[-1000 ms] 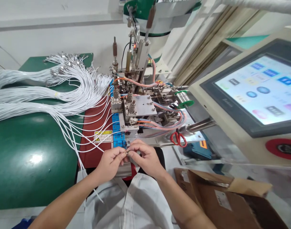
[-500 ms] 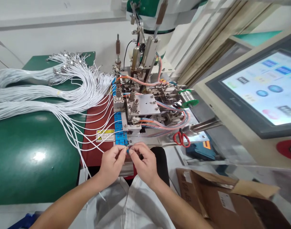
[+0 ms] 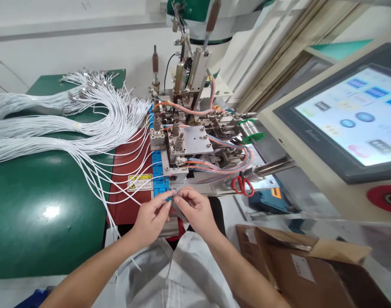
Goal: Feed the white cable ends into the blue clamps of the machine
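Note:
At the near end of a row of blue blocks point(image 3: 158, 170), my two hands meet fingertip to fingertip. My left hand point(image 3: 153, 219) is closed in a pinch, and a white cable point(image 3: 131, 196) runs into it from the left. Thumb and forefinger of my right hand point(image 3: 195, 210) are pressed together at the same spot; the tiny piece between them is too small to make out. Several other white cables point(image 3: 86, 145) fan out from a thick bundle, with some ends lying in the blue blocks.
A metal machine point(image 3: 195, 140) with hoses stands ahead, with a wire spool point(image 3: 250, 131) and red-handled scissors point(image 3: 242, 185) at its right. A touchscreen point(image 3: 352, 115) juts in at right above a cardboard box point(image 3: 298, 265). The green table point(image 3: 48, 244) lies left.
My fingertips have shifted slightly upward toward the blue blocks, and my left forefinger is stretched out further. The whole view has drifted a little to the left.

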Available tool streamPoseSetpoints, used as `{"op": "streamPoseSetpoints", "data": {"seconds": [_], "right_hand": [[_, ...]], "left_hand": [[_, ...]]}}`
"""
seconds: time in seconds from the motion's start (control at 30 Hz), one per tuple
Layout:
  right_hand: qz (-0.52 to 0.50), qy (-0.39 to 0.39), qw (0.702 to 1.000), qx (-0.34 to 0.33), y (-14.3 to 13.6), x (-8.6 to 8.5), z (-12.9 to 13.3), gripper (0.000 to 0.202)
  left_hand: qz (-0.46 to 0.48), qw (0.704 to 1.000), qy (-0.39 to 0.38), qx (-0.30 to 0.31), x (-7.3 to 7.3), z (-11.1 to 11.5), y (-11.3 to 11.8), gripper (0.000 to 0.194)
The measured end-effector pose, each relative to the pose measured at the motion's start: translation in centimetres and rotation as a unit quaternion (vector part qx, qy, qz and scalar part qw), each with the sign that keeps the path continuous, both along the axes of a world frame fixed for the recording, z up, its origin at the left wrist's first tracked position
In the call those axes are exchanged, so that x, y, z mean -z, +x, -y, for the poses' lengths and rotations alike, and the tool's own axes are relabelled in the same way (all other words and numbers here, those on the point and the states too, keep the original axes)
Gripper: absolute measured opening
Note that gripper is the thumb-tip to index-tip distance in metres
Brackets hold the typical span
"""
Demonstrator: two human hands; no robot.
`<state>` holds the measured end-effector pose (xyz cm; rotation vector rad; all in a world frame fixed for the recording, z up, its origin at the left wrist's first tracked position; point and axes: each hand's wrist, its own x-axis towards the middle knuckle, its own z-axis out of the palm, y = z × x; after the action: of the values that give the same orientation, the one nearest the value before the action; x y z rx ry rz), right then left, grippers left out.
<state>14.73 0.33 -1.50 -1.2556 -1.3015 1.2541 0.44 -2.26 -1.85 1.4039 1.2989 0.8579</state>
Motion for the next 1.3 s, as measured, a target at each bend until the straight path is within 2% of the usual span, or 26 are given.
{"op": "streamPoseSetpoints", "data": {"seconds": [0.17,0.3,0.37,0.43,0.5,0.57,0.63,0.77,0.83,1.07,1.3], "right_hand": [[-0.037,-0.038,0.998,-0.019,0.2,0.6,-0.1,0.017],[-0.028,-0.027,0.999,-0.026,0.2,0.9,-0.1,0.018],[0.012,0.011,1.000,-0.019,0.3,0.9,0.0,0.018],[0.079,0.086,0.993,-0.007,0.3,1.0,0.3,0.015],[0.155,0.171,0.973,0.000,0.5,1.1,0.4,0.010],[0.207,0.217,0.954,0.006,0.7,1.5,0.3,0.007],[0.227,0.205,0.952,0.013,0.8,2.1,0.0,0.009],[0.225,0.127,0.966,-0.001,0.6,3.4,-0.6,0.012],[0.230,0.107,0.967,-0.015,0.3,4.0,-0.8,0.013],[0.243,0.066,0.967,-0.030,0.1,5.1,-1.1,0.014],[0.258,0.045,0.964,-0.053,0.3,4.8,-1.4,0.016]], "left_hand": [[-0.021,1.000,0.004,0.008,0.2,0.0,-0.1,0.034],[-0.012,1.000,0.004,0.001,0.3,0.0,0.0,0.031],[-0.001,1.000,0.000,-0.006,0.2,0.0,0.2,0.028],[0.003,1.000,-0.008,-0.012,0.0,-0.1,0.3,0.025],[-0.008,1.000,-0.021,-0.017,-0.3,-0.3,0.2,0.024],[-0.032,0.999,-0.030,-0.012,-0.5,-0.6,-0.1,0.027],[-0.075,0.997,-0.014,0.004,-0.6,-1.2,-0.8,0.029],[-0.188,0.978,0.082,0.043,-0.4,-2.3,-2.4,0.014],[-0.224,0.967,0.109,0.045,-0.1,-2.6,-2.9,0.017],[-0.288,0.949,0.118,0.045,0.5,-2.8,-2.8,0.020],[-0.347,0.928,0.122,0.059,0.5,-3.0,-2.4,0.018]]}}
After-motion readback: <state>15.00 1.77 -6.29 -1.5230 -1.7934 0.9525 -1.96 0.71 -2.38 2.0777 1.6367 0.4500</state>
